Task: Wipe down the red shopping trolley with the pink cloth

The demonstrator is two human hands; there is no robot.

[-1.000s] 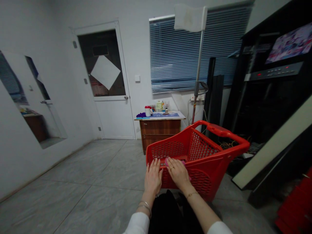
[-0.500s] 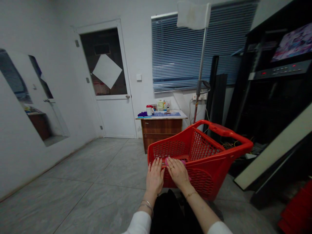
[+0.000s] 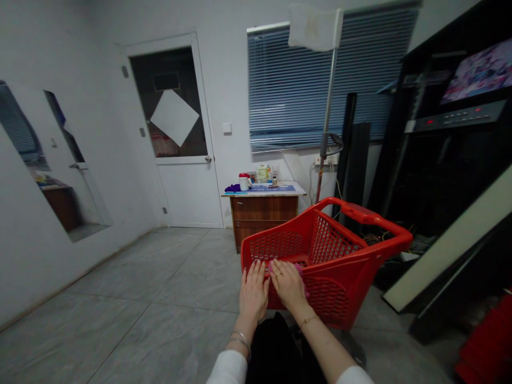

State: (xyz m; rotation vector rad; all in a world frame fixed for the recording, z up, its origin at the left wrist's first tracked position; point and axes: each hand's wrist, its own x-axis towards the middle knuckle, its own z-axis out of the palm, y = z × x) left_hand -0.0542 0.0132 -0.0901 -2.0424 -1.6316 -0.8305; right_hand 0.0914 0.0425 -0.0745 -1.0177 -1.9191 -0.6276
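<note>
A red plastic shopping cart [image 3: 328, 266] with perforated sides stands in front of me, its handle toward the right. My left hand [image 3: 253, 293] lies over the cart's near top rim by the left corner, fingers bent across the edge and holding it. Just to its right, my right hand [image 3: 288, 285] presses a pink cloth [image 3: 306, 288] against the same rim. Most of the cloth is hidden under that hand; bits of it show beside the fingers. The two hands are close together.
Behind the cart is a small wooden cabinet [image 3: 264, 213] with a white jar [image 3: 244, 182] and a purple cloth [image 3: 232, 188] on top. A pole with a white flag [image 3: 314, 26] rises near the window blinds. A white door [image 3: 188, 197] is at the back; black racks [image 3: 440, 144] stand right.
My right hand, with the pink cloth, has shifted slightly left along the rim. The left hand holds its place on the cart, and the view has moved a little.
</note>
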